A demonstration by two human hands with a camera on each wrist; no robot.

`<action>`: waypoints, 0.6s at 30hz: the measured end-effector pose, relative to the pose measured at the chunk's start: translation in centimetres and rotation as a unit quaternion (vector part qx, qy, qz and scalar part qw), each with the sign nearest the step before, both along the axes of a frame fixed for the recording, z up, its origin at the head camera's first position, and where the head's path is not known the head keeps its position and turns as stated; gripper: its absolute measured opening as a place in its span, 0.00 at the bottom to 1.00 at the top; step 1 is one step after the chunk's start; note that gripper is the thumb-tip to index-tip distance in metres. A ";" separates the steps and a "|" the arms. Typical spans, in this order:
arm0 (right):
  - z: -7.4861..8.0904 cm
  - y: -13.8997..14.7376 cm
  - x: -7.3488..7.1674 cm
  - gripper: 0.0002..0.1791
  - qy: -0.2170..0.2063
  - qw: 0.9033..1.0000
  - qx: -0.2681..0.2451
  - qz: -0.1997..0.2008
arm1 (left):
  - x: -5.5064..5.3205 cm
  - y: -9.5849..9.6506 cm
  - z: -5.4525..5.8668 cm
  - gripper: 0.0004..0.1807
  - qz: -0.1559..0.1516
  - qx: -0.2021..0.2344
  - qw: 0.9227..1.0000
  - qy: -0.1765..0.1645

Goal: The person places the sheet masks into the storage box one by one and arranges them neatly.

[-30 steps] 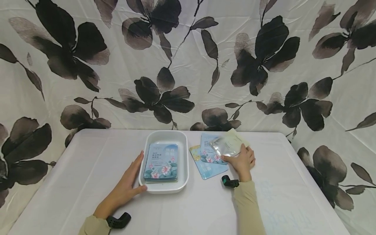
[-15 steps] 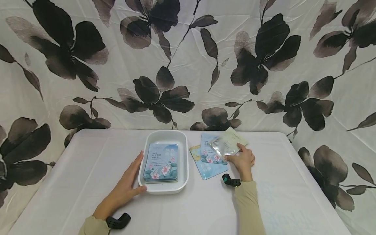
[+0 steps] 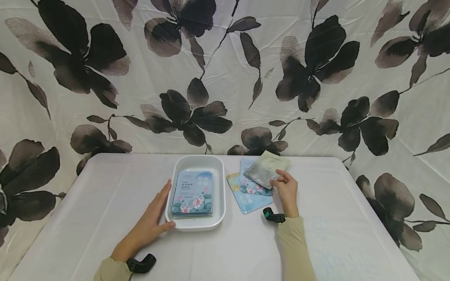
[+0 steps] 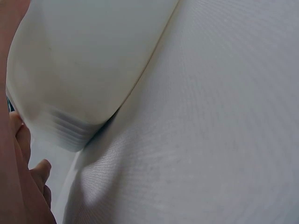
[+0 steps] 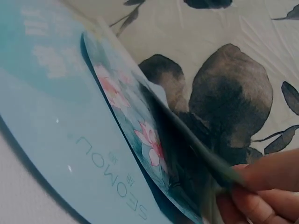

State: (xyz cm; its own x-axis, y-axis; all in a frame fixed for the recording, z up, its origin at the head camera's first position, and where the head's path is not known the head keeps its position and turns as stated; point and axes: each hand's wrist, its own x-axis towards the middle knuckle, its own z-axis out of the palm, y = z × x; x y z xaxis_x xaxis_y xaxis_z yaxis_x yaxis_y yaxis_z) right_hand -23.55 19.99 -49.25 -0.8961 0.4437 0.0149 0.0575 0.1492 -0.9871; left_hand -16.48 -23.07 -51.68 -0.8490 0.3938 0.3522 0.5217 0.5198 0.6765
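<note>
My left hand [image 3: 149, 222] rests along the left side of a white plastic tray [image 3: 220, 216], fingers straight, thumb at its near corner. The tray's outer wall [image 4: 88, 60] fills much of the left wrist view. Inside the tray lies a stack of blue floral face mask packets [image 3: 192, 193]. To the right, my right hand [image 3: 287, 193] pinches the corner of a pale green and silver face mask packet [image 3: 265, 169]. It is tilted above a blue floral packet [image 3: 258, 188]. In the right wrist view the thumb and fingers [image 5: 273, 172] grip the packet's edge.
Under the floral packet, a light blue packet [image 3: 251, 203] with a yellow corner lies on the white-covered table [image 3: 218, 253], right of the tray. A white cloth with dark flowers [image 3: 197, 121] hangs behind the table's back edge.
My right hand has moved left with the pale packet, which has turned and now covers more of the floral packet. The left hand and the tray stay in place.
</note>
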 end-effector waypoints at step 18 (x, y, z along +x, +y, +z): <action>0.3 -0.3 0.9 0.27 0.054 0.993 -0.061 0.088 | 0.0 -0.1 -0.2 0.62 0.001 0.003 1.000 0.000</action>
State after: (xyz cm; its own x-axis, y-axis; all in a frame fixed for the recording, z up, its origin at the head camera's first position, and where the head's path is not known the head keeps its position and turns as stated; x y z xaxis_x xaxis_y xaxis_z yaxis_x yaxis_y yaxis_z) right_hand -22.64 19.69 -48.91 -0.9561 0.2843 0.0708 -0.0663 0.0256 -0.9975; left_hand -16.50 -23.17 -51.90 -0.8504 0.3896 0.3535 0.5197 0.5178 0.6796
